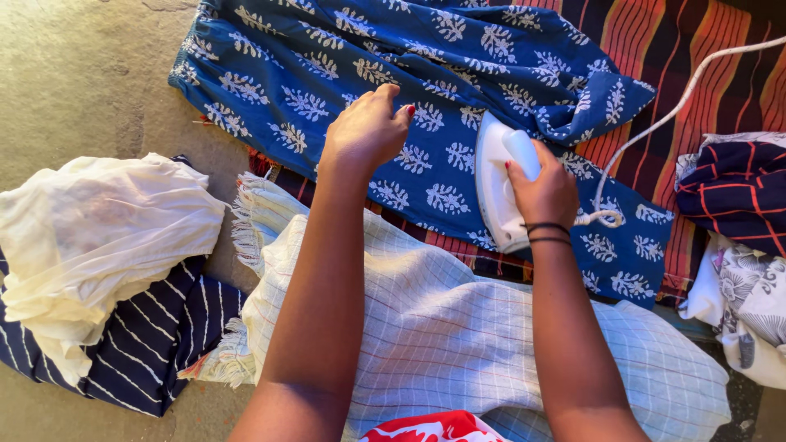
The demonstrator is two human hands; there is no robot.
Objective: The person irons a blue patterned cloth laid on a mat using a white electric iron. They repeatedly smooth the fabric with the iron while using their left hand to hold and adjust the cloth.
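One blue garment (393, 106), white leaf print, spread flat.

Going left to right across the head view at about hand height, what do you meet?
Cream cloth → left hand resting on the blue leaf-print fabric → white iron → right hand gripping its handle → white cord → dark garment with red stripes.

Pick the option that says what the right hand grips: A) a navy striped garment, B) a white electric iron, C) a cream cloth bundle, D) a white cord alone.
B: the right hand is closed on the handle of the white electric iron, which sits on the blue leaf-print fabric.
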